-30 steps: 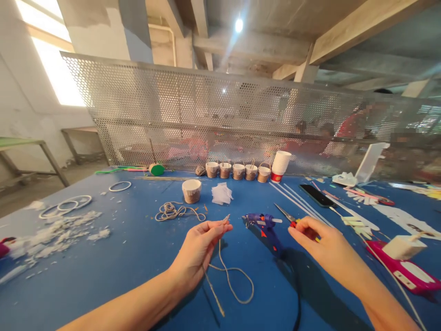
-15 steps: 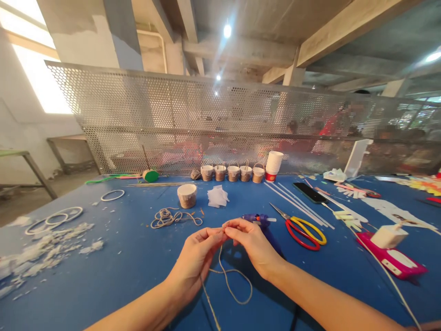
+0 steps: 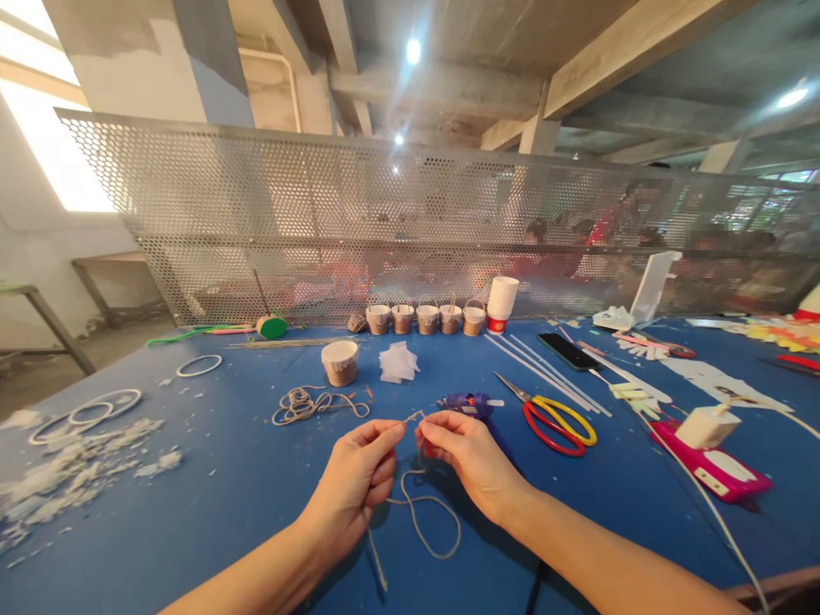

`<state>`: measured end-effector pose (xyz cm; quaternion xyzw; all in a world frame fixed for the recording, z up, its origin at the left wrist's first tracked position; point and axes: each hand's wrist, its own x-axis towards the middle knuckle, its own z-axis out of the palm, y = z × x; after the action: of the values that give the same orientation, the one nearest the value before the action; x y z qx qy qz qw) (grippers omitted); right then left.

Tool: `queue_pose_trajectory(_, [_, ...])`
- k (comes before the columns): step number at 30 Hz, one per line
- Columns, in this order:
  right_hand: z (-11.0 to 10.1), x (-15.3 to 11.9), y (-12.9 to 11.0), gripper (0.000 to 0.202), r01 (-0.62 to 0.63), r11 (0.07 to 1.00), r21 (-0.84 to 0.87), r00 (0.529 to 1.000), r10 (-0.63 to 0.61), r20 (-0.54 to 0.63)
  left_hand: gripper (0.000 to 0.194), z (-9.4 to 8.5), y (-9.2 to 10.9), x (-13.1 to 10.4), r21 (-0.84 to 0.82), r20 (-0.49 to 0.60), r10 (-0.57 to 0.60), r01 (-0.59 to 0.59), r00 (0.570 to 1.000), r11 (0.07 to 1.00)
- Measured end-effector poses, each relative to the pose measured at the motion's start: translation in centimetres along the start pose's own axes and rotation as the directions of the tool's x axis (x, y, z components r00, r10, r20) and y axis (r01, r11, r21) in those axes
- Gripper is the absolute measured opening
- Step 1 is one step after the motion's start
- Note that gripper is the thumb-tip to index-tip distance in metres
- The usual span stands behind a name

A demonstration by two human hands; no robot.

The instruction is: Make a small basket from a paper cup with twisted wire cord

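Note:
Between finger and thumb, my left hand (image 3: 365,465) pinches a thin grey cord (image 3: 458,531) near the middle of the view. Close by on the right, my right hand (image 3: 471,453) is closed on the same cord, a small gap between the two sets of fingertips. A loop of it lies on the blue table below, and one end hangs beneath my left hand. Past my right hand lies a blue glue gun (image 3: 467,404), its grip partly hidden. A wrapped cup (image 3: 340,364) stands beyond, beside a coil of cord (image 3: 301,406) and white squares (image 3: 398,362).
Scissors (image 3: 557,423), a phone (image 3: 569,351) and a pink power strip (image 3: 730,483) lie right on the blue table (image 3: 243,512). Small baskets (image 3: 428,320) and stacked paper cups (image 3: 503,301) line the back. White rings (image 3: 199,366) and scraps are left. People show behind the mesh.
My hands have moved slightly apart, with a short piece of cord now showing between the fingertips. The whole view has shifted a little.

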<state>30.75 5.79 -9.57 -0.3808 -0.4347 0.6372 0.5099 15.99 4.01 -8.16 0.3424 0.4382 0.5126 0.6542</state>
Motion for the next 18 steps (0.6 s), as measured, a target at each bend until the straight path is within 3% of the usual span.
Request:
queue_pose_trajectory(8, [0.10, -0.41, -0.21, 0.031, -0.023, 0.999, 0.026, 1.000, 0.023, 0.013, 0.043, 0.15, 0.09, -0.26, 0.043, -0.031, 0.005, -0.004, 0.999, 0.999])
queue_pose_trajectory(18, [-0.03, -0.69, -0.16, 0.032, -0.015, 1.000, -0.020, 1.000, 0.015, 0.003, 0.023, 0.02, -0.20, -0.23, 0.020, -0.013, -0.049, 0.049, 0.999, 0.999])
